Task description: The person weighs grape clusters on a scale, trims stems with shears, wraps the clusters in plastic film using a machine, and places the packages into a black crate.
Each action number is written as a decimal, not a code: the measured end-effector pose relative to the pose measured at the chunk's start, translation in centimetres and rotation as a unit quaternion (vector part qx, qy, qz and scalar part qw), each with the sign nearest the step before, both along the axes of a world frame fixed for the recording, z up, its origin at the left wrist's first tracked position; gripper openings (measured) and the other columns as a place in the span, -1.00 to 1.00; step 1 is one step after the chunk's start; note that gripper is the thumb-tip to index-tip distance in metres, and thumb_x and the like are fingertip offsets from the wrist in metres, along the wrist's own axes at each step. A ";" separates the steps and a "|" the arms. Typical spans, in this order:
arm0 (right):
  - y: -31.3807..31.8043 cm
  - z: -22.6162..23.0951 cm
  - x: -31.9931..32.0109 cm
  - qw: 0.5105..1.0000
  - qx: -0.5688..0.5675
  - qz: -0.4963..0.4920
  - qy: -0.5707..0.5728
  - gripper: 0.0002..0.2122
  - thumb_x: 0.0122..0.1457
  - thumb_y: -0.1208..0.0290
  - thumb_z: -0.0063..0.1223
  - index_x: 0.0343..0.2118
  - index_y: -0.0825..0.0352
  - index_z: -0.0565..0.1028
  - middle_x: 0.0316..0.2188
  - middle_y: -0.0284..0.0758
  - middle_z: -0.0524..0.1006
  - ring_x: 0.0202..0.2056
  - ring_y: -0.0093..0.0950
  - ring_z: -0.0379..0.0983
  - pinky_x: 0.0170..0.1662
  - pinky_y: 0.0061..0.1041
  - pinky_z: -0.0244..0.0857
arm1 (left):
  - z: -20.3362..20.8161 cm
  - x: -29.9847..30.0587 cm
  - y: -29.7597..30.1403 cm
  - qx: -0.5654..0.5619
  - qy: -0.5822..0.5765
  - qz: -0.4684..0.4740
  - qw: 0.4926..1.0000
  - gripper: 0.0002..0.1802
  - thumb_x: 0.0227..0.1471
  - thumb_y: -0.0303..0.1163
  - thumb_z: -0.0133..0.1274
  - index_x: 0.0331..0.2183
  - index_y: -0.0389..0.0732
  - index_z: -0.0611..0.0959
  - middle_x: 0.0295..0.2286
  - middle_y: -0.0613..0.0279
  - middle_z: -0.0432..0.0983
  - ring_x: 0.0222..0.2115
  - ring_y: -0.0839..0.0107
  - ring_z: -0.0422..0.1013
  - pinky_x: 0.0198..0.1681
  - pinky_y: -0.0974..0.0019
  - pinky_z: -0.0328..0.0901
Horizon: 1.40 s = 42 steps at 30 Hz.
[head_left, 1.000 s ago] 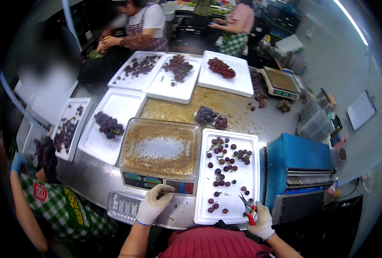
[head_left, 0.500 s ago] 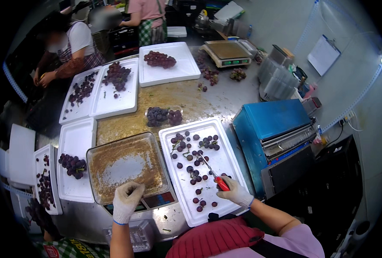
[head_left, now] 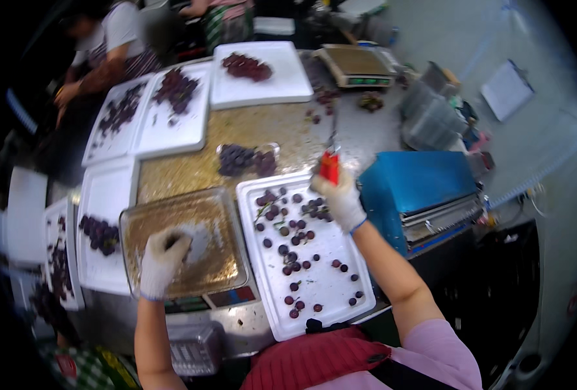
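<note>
My right hand (head_left: pixel 340 198), in a white glove, grips red-handled snips (head_left: pixel 329 168) with the blades pointing away from me. It is over the far right part of a white foam tray (head_left: pixel 327 292). Loose dark grapes (head_left: pixel 292 258) and small clusters are scattered in that tray. My gloved left hand (head_left: pixel 164 260) hovers over the stained metal pan of a weighing scale (head_left: pixel 214 276), fingers curled toward the thumb. Whether anything sits inside its curl is hidden. Beyond the tray stands a clear punnet (head_left: pixel 277 155) of dark grapes (head_left: pixel 236 160).
Foam trays with grape bunches line the left and far side, including a far tray (head_left: pixel 288 68). A blue machine (head_left: pixel 425 182) stands to the right. Clear containers (head_left: pixel 431 107) and a second scale (head_left: pixel 353 62) are at the back. Co-workers stand beyond the table, one person's arm (head_left: pixel 100 78) at far left.
My right hand has lifted the snips from among the grapes and moved away toward the tray's far right. My left hand has shifted left and farther over the pan. The view has moved slightly.
</note>
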State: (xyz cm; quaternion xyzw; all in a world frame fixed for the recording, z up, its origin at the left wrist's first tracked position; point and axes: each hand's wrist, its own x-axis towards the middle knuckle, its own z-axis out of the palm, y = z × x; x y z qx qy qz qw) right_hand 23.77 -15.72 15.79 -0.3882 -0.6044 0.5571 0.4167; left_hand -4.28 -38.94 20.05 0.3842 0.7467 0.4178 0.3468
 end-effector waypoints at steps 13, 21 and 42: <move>13.2 -9.1 -8.1 0.968 -0.222 -0.004 -0.116 -0.89 -0.05 0.58 0.17 -0.53 0.39 0.43 -0.63 -0.34 0.45 -0.64 -0.48 0.40 -0.58 -0.48 0.29 | -6.5 -7.8 16.3 -0.067 0.085 -0.008 0.994 -0.73 -0.01 -0.30 0.05 -0.36 -0.33 0.63 -0.56 0.26 0.51 -0.58 0.54 0.39 -0.47 0.41 0.30; 23.3 -9.2 -8.1 0.944 -0.257 -0.207 0.017 -0.77 -0.06 0.34 0.17 -0.43 0.38 0.44 -0.69 -0.36 0.39 -0.73 -0.50 0.25 -0.65 -0.43 0.14 | -9.2 -7.5 18.5 -0.034 0.026 -0.028 0.999 -0.76 0.00 -0.37 0.04 -0.36 -0.38 0.63 -0.58 0.24 0.52 -0.59 0.53 0.40 -0.50 0.41 0.31; 38.2 -15.9 0.9 0.868 -0.366 -0.259 0.214 -0.72 0.12 0.23 0.03 -0.21 0.26 0.28 -0.41 -0.27 0.33 -0.42 -0.32 0.35 -0.26 -0.16 0.32 | -2.4 -3.4 11.6 -0.055 0.027 0.021 0.998 -0.86 -0.07 -0.51 0.03 -0.42 -0.40 0.59 -0.59 0.30 0.46 -0.54 0.59 0.33 -0.45 0.48 0.25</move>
